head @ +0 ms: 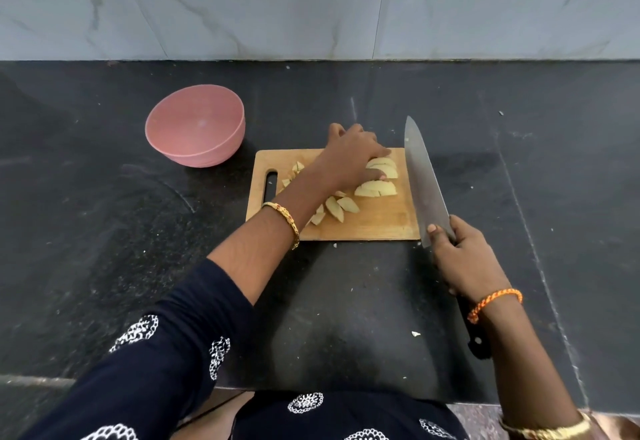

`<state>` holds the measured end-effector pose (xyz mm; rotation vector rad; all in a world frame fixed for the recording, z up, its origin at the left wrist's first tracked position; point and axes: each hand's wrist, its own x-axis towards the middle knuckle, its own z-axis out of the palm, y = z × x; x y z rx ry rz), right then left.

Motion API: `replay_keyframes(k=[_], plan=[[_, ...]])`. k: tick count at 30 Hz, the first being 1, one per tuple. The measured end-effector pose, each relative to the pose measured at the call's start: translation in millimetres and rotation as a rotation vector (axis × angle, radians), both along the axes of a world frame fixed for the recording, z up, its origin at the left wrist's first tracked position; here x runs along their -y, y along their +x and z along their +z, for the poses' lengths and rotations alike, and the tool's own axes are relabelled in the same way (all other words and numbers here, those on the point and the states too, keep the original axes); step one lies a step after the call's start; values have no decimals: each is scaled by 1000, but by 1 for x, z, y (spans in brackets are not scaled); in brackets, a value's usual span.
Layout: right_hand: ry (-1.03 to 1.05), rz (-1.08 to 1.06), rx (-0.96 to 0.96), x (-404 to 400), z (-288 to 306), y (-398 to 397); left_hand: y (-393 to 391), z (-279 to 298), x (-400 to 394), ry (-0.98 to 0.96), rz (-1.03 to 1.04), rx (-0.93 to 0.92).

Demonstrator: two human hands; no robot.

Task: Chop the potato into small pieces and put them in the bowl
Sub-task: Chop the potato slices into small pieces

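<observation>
Fingers on potato slices, knife gripped

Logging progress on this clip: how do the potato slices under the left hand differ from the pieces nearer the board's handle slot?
The slices under the left hand sit stacked together near the knife; the pieces nearer the handle slot lie scattered and apart. The slices look larger; the scattered pieces look smaller. Fingers touch the slices; nothing touches the scattered pieces. Both are pale, lie on the cutting board, and neither is in the bowl.
</observation>
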<state>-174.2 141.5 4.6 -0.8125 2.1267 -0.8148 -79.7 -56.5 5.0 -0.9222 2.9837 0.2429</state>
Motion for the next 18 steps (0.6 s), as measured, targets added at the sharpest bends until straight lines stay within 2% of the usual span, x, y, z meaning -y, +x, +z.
replay_keyframes(k=[3, 9, 18], plan=[[19, 19, 8, 1, 0, 0, -1, -3, 0, -32, -28, -8], [36, 4, -64, -2, 0, -3, -2, -11, -2, 39, 53, -183], [24, -2, -122, 6, -5, 11, -8, -11, -1, 252, 304, -264]])
